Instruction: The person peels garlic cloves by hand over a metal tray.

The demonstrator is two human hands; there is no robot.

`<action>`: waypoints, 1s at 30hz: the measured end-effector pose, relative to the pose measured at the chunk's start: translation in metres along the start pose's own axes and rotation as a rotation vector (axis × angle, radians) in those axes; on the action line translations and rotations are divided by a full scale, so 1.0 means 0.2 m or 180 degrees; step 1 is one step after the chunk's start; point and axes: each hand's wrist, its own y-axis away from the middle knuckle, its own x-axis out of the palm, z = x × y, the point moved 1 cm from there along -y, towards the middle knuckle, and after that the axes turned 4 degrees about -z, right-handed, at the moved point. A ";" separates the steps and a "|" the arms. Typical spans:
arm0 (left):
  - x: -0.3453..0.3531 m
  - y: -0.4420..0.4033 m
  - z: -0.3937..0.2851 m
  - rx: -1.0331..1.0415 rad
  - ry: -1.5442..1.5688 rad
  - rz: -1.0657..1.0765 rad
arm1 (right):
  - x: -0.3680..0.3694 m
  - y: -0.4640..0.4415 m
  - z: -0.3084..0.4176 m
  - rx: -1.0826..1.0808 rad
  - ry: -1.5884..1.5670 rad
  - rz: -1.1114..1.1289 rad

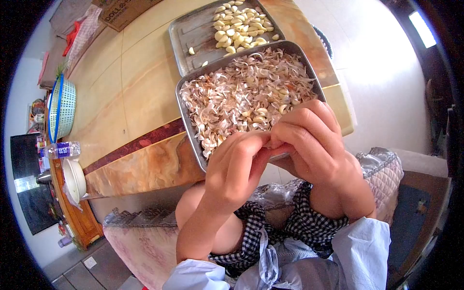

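My left hand and my right hand meet at the near edge of a metal tray. The fingers of both are bent and pinched together at the tips. Whatever they hold is small and hidden behind the fingers. Papery garlic skins fill this tray, and several garlic cloves lie among them close to my right hand. Behind it, a second metal tray carries a heap of pale peeled garlic cloves, with a couple lying apart from the heap.
The trays rest on a tan marble-patterned table. A cardboard box is at its far side. Toward the left are a green basket, a plastic bottle and white bowls. A quilted seat cover lies beneath me.
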 end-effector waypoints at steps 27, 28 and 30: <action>-0.04 0.06 0.02 -0.0927 0.1278 -0.0305 | -0.03 -0.05 -0.01 0.0625 -0.1183 -0.0360; -0.04 0.06 0.02 -0.0928 0.1281 -0.0303 | -0.03 -0.04 -0.02 0.0447 -0.1185 -0.0285; -0.04 0.05 0.02 -0.0693 0.1226 -0.0234 | -0.03 -0.04 -0.03 0.0268 -0.1188 -0.0209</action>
